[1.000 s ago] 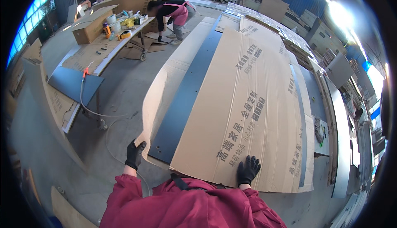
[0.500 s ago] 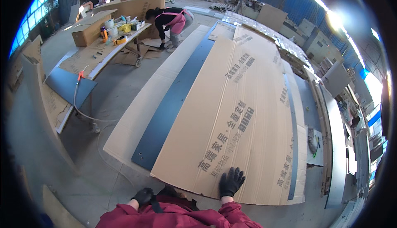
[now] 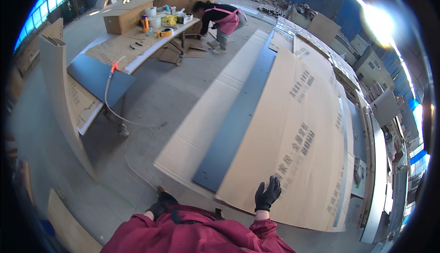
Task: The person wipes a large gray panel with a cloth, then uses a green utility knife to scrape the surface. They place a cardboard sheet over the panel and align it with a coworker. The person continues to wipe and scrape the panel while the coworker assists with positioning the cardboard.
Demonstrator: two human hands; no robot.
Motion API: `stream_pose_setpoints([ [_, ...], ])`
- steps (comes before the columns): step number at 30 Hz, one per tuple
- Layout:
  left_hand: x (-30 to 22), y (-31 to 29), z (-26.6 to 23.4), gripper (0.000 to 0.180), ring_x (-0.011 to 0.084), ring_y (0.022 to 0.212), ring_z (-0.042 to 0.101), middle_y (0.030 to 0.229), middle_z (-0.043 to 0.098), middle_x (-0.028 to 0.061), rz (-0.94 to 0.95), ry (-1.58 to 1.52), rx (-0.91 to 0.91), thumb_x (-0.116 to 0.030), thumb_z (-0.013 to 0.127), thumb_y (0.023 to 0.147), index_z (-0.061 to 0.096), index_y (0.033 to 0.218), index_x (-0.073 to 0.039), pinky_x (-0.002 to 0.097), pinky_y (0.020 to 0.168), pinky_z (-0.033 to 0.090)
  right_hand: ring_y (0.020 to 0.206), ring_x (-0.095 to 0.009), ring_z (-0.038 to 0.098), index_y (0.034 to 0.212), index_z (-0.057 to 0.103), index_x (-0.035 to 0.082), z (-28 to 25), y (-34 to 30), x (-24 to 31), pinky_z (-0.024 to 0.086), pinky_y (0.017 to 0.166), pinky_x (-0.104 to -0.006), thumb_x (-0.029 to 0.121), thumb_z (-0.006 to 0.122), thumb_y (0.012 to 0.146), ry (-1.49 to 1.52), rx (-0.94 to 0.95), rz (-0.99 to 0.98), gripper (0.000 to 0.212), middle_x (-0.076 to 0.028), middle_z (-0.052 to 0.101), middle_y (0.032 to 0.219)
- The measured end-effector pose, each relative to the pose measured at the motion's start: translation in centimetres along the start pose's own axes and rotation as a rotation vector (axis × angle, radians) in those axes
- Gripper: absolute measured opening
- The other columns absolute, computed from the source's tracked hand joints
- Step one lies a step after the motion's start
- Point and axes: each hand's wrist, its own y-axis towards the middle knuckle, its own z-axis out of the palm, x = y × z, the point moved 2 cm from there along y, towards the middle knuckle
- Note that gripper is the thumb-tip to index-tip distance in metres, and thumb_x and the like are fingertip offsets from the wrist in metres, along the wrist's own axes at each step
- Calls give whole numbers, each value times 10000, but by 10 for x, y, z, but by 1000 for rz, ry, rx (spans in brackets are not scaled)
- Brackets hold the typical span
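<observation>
My right hand (image 3: 267, 195), in a black glove, is over the near edge of a large brown cardboard sheet (image 3: 270, 134). Its fingers point away from me and the thumb stands apart; whether it touches the sheet I cannot tell. Beneath the sheet lies a long blue-grey panel (image 3: 236, 124), showing along the left with small holes near its end. A paler cardboard sheet (image 3: 197, 134) sticks out under the panel. My left hand (image 3: 158, 208), also black-gloved, is low at my waist against my dark red clothing; its fingers cannot be made out.
A worktable (image 3: 142, 59) at the left carries an orange-red air gun (image 3: 114, 67), tape, bottles and a cardboard box (image 3: 126, 18). The gun's hose (image 3: 130, 163) trails over the floor. Beyond, a person (image 3: 225, 20) in a pink apron bends down. Boards (image 3: 378, 161) line the right.
My view has swung left, so the stack appears further right. My right hand has shifted left along the sheet's near edge. My left hand stays by my waist.
</observation>
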Motion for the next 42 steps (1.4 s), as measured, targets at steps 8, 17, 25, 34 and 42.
stream_pose_setpoints([
  [8,141,-48,-147,306,266,790,608,852,637,137,-273,-529,-390,-269,419,886,610,857,-33,376,716,468,1285,-310,339,1299,446,104,88,32,135,197,1061,-484,356,501,850,-70,134,62,518,-153,430,1348],
  [17,142,-35,-274,321,198,900,616,1038,621,108,-541,-968,-157,-286,471,913,504,1128,-50,305,747,480,1304,-314,317,1276,483,86,90,45,157,140,1098,-489,377,484,848,-274,111,114,517,-150,431,1352],
  [25,82,114,-420,402,213,1099,546,1176,564,131,-188,-551,51,-315,425,957,444,1240,-31,335,951,407,1302,-345,312,1227,522,62,91,53,156,145,1098,-512,358,538,807,-296,65,84,514,-175,438,1335],
  [34,58,279,-463,400,186,987,595,1057,624,118,-58,-161,368,-306,464,925,508,1196,-16,305,872,445,1253,-374,359,1217,502,48,79,73,170,233,1063,-526,233,556,773,-342,99,50,484,-181,449,1290],
  [42,169,339,-496,375,317,1027,574,1119,602,158,524,696,408,-328,491,865,572,1135,-80,421,880,435,1215,-365,403,1180,505,72,91,60,160,252,1048,-532,207,553,774,-354,72,54,431,-153,491,1231],
])
